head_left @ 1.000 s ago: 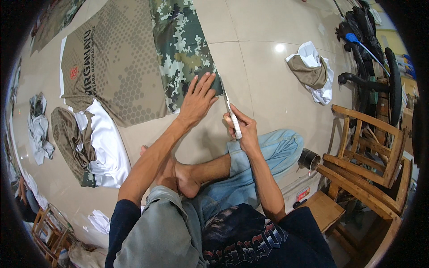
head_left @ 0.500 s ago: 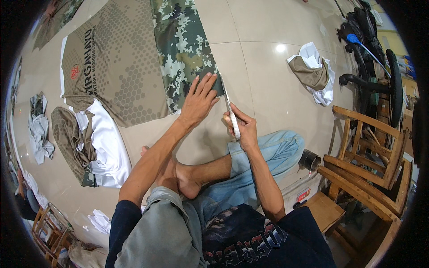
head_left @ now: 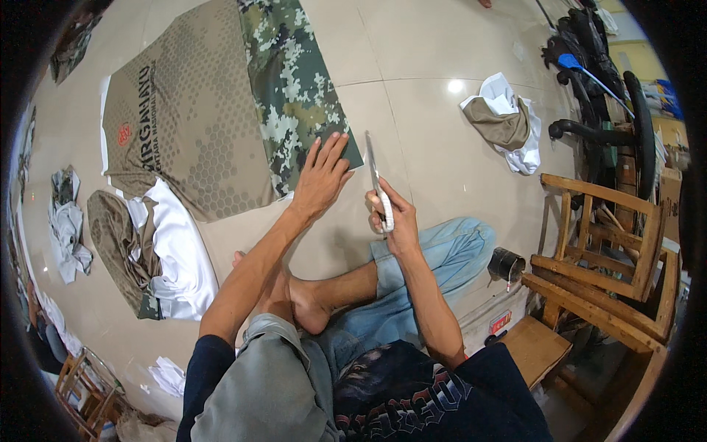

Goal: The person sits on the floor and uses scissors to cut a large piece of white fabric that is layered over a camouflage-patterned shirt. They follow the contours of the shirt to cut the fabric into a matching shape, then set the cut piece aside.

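1. On the glossy beige tiled floor [head_left: 434, 140], a large sheet of printed fabric [head_left: 221, 118] lay spread flat: its left part was tan with a honeycomb pattern and dark lettering, and its right part was a strip of green, white and brown pixel camouflage.
2. The left hand [head_left: 320, 177] lay palm down on the near right corner of the printed fabric, fingers straight and slightly spread, pressing the camouflage strip to the floor and holding nothing.
3. The right hand [head_left: 390, 214] was closed around the white handles of a pair of long steel scissors [head_left: 375, 184]; the blades pointed away from the person, just beside the right edge of the camouflage strip. Whether the blades were parted or met the fabric could not be told.
4. The two hands lay close together, the left hand a little farther from the body than the right hand.
5. The person sat on the floor in blue jeans with a bare foot [head_left: 305, 306] tucked beneath the left forearm.
6. A heap of tan and white cloth [head_left: 155, 250] lay to the left, touching the near edge of the printed fabric.
7. A smaller crumpled bundle of white and olive cloth [head_left: 504, 121] lay on the floor to the right, well apart from both hands.
8. A bare wooden chair frame [head_left: 604, 258] stood at the right, with a small dark round can [head_left: 504, 264] just beside its left side.
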### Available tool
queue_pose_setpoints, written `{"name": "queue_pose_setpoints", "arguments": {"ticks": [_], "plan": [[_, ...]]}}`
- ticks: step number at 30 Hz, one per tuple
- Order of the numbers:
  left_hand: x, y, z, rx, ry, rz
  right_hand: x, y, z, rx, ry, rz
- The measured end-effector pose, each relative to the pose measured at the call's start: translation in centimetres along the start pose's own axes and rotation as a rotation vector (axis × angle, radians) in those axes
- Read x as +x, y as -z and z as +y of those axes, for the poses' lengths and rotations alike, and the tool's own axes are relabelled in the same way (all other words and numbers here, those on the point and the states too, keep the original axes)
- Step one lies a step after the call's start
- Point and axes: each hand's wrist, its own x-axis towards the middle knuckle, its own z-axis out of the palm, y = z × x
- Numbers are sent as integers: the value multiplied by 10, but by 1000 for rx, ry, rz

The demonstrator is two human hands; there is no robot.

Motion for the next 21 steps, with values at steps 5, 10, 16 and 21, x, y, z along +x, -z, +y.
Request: {"name": "queue_pose_setpoints", "arguments": {"ticks": [5,10,16,21], "plan": [[-1,4,2,-29,-26,2,-41,8,16,82,199,151],[-14,14,6,-65,-79,44,-61,-5,-3,48,32,2],[-50,52,18,-168,-3,10,-59,9,24,446,201,409],[-125,98,54,-169,149,-86,-74,9,8,169,369,411]]}}
